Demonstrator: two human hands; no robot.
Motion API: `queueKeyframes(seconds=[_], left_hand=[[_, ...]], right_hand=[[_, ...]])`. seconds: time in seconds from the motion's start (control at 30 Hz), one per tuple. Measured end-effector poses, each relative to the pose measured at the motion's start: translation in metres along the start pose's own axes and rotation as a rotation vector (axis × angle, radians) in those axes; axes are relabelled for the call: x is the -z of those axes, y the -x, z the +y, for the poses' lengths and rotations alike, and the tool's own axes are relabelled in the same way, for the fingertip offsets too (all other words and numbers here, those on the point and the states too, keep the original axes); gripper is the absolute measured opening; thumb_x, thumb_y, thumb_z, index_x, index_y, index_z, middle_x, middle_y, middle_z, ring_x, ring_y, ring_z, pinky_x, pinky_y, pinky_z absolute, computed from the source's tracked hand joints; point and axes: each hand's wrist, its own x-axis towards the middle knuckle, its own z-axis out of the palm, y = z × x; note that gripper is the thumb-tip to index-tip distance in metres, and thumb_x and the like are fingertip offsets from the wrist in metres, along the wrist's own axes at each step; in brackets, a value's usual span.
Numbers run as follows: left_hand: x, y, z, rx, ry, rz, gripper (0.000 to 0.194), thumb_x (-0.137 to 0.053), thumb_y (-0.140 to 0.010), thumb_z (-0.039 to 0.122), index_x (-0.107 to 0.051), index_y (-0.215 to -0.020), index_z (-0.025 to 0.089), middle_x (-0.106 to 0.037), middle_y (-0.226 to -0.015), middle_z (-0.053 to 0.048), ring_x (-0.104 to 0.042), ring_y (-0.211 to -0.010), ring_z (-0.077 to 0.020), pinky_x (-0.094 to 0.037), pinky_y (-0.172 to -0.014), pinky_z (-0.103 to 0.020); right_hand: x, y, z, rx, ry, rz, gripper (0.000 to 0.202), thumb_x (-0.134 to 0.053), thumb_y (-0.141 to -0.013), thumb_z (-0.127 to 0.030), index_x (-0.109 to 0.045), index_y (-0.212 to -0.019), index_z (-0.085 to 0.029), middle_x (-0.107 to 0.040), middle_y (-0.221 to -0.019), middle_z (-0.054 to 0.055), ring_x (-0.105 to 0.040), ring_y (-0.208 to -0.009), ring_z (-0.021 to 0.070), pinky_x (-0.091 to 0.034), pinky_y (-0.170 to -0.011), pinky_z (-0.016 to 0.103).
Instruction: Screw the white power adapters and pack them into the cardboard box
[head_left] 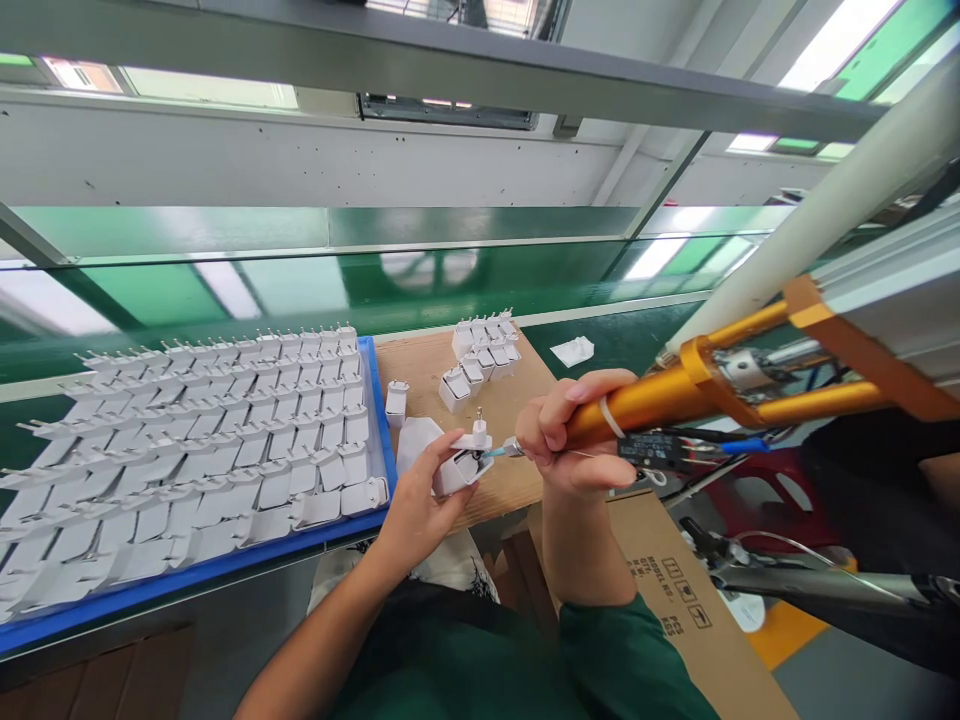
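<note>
A person in a green garment works at a green desk point(621, 328) with two bare hands. The left hand point(421, 498) pinches a white plug housing point(453, 474) between thumb and fingers, just above the near part of a brown board point(517, 490). The housing lies tilted, its open mouth toward the right; a small white pin piece point(479, 432) stands upright at its far edge.

The right hand point(566, 432) wraps the front of an orange tubular tool point(649, 408), thumb along the underside. The tool's pale blue tip point(495, 452) meets the open mouth of the housing; whether it touches the inner wall is too small to tell.

To the left, a blue tray point(387, 450) carries rows of similar white housings point(247, 440), pins up. On the board stand a lone housing point(397, 402) and a small cluster of housings point(487, 350); a white scrap point(573, 351) lies beyond the board.

Good handling here would seem to call for a firm but light left grip, so the thin shell neither twists nor flexes, with fingertips clear of the opening. The right grip, close to the front, should help steady the tip; a slow, small movement would likely spare the upright pin piece a knock.
</note>
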Motion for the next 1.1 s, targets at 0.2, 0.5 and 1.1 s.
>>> queueKeyframes(seconds=[0.2, 0.5, 1.1], left_hand=[[-0.001, 0.001, -0.001, 0.002, 0.000, 0.002, 0.052, -0.065, -0.087, 0.022, -0.047, -0.136, 0.020, -0.067, -0.127, -0.010, -0.065, -0.114, -0.0221, -0.049, -0.099, -0.032], [-0.004, 0.002, -0.008, 0.064, 0.100, 0.000, 0.052, -0.065, -0.087, 0.026, -0.048, -0.136, 0.020, -0.068, -0.121, -0.010, -0.065, -0.109, -0.0221, -0.050, -0.095, -0.033], [-0.051, -0.004, -0.031, 0.096, 0.608, 0.163, 0.065, -0.078, -0.075, 0.049, -0.045, -0.125, 0.023, -0.066, -0.094, -0.003, -0.066, -0.087, -0.0189, -0.053, -0.084, -0.033]], right_hand=[[0.000, 0.001, -0.003, -0.023, 0.038, 0.003, 0.043, -0.071, -0.073, -0.067, -0.061, -0.101, -0.037, -0.040, -0.053, -0.010, -0.027, -0.030, 0.0069, -0.026, -0.024, 0.023], [0.003, 0.000, -0.001, 0.008, 0.079, -0.017, 0.051, -0.071, -0.067, -0.073, -0.058, -0.101, -0.038, -0.039, -0.054, -0.010, -0.025, -0.029, 0.0060, -0.024, -0.023, 0.022], [-0.035, -0.007, -0.003, 0.085, -0.107, -0.021, 0.048, -0.070, -0.072, -0.068, -0.062, -0.100, -0.030, -0.037, -0.054, -0.010, -0.027, -0.029, 0.0051, -0.025, -0.023, 0.020]])
